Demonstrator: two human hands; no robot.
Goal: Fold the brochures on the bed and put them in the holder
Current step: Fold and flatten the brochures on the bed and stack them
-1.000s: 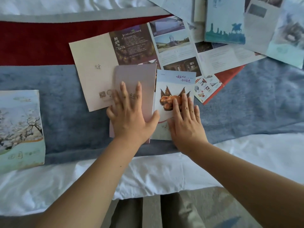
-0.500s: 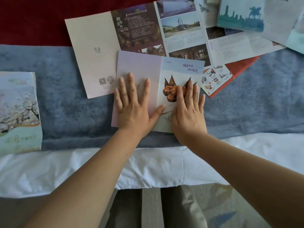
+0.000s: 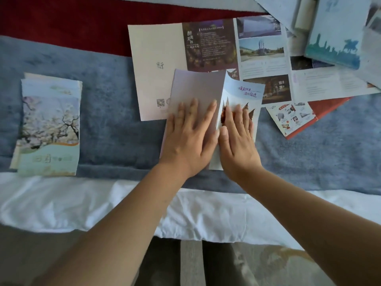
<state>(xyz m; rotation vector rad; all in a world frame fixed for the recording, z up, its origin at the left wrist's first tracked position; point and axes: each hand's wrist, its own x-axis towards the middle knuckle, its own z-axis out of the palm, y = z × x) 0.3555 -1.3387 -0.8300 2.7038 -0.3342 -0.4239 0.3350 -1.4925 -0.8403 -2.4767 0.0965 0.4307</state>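
From the head view, a lilac and pale-blue paper brochure (image 3: pixel 198 87) lies on the bed (image 3: pixel 82 203), on the blue-grey fleecy runner (image 3: pixel 113 100) near the bed's front edge. Its upper left corner overlaps a large unfolded cream and dark-purple brochure (image 3: pixel 156 58). The left hand (image 3: pixel 189 139) lies palm down on the lilac panel, its grip spread, fingers straight and fanned apart. The right hand (image 3: pixel 237 145) lies palm down on the pale-blue panel with the brown picture, its grip also flat, fingers straight and close together. The two thumbs nearly meet along the crease. The lilac panel bows upward at its far edge and seems to lean over the pale-blue one, though blur there makes it hard to tell how far.

Well to the left, apart from the hands, a stack of folded brochures with a blossoming-tree cover (image 3: pixel 49 129) rests on the runner. To the right, a small white leaflet with red backing (image 3: pixel 292 118) lies tilted, its top tucked under the large unfolded brochure. Further back on the right, a pale-blue brochure with a teal skyline print (image 3: pixel 334 38) sits on top of other loose sheets. A dark red fabric band (image 3: pixel 72 23) crosses the bed behind the runner, and white sheet covers the near edge.
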